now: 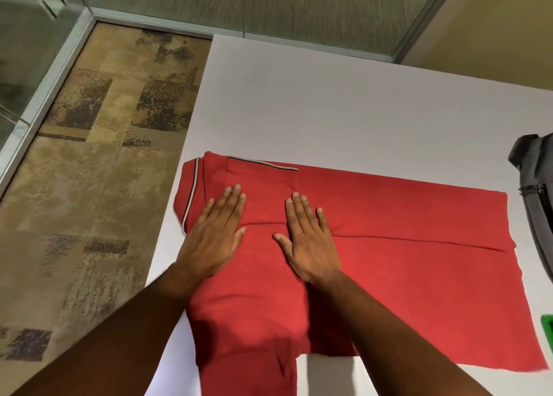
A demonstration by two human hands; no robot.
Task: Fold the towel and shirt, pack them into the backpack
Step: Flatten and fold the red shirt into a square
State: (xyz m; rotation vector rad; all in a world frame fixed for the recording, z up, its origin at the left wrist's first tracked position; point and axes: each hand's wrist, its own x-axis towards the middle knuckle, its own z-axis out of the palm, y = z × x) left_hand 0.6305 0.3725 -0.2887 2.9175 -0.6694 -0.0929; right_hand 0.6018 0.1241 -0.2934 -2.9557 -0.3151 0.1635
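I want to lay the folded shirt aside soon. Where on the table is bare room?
The widest bare patch of the white table lies beyond the red shirt, up to the far edge. The right is crowded: the grey backpack and a green object. Left hand and right hand press flat on the shirt.

1 shirt (404,261), 1 backpack (535,198), 2 hands (217,240).
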